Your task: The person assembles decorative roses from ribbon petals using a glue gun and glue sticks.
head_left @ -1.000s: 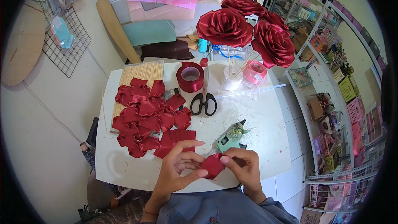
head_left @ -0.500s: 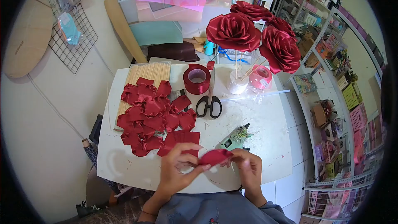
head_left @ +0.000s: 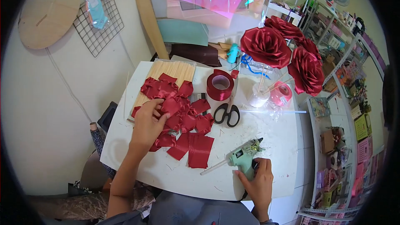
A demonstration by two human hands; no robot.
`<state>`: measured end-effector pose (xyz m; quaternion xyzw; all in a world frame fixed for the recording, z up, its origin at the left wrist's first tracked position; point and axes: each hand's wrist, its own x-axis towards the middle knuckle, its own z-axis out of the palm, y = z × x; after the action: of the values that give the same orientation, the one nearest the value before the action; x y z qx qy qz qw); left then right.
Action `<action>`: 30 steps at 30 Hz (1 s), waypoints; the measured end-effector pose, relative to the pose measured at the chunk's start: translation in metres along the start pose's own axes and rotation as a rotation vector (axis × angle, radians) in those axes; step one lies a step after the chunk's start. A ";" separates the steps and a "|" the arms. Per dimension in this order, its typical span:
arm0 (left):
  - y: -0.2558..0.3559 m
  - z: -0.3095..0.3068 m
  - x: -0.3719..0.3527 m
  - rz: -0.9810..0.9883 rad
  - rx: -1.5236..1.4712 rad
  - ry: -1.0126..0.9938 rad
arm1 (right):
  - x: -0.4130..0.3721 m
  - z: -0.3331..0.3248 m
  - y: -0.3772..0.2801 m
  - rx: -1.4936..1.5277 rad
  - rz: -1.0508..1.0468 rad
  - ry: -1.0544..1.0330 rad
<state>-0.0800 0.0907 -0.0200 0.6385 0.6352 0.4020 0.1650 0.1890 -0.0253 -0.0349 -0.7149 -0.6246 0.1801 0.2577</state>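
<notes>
My left hand (head_left: 146,123) is over the pile of dark red satin petals (head_left: 188,121), thumb and fingers closed on a rounded petal (head_left: 170,106) at its upper left. The glue gun (head_left: 243,158), pale green with a clear stick out of its back, lies near the front right of the table. Around its handle are the thumb and fingers of my right hand (head_left: 259,179); the palm side is hidden. Between the hands lies a stack of flat red ribbon pieces (head_left: 201,151).
Black-handled scissors (head_left: 227,114) lie beside a red ribbon roll (head_left: 220,85). Several large red ribbon roses (head_left: 266,46) stand on sticks in a white holder (head_left: 258,96), next to a pink tape roll (head_left: 281,95). Wooden sticks (head_left: 177,70) lie under the petals. Shelves (head_left: 329,112) line the right.
The petal that both hands held in front of me is gone from there. My left hand has moved up-left to the pile, my right hand onto the glue gun. The view has shifted.
</notes>
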 end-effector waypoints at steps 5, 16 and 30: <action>0.006 -0.002 -0.004 0.179 0.169 0.218 | 0.000 -0.002 0.002 0.206 0.047 0.054; 0.045 0.047 -0.078 0.098 0.404 -0.102 | -0.010 0.003 -0.012 1.197 0.109 0.242; 0.047 0.042 -0.070 -0.031 -0.240 0.028 | -0.019 0.004 0.000 1.216 0.289 -0.132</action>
<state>-0.0090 0.0309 -0.0332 0.5987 0.5945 0.4813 0.2375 0.1841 -0.0440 -0.0392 -0.5049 -0.3222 0.5799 0.5522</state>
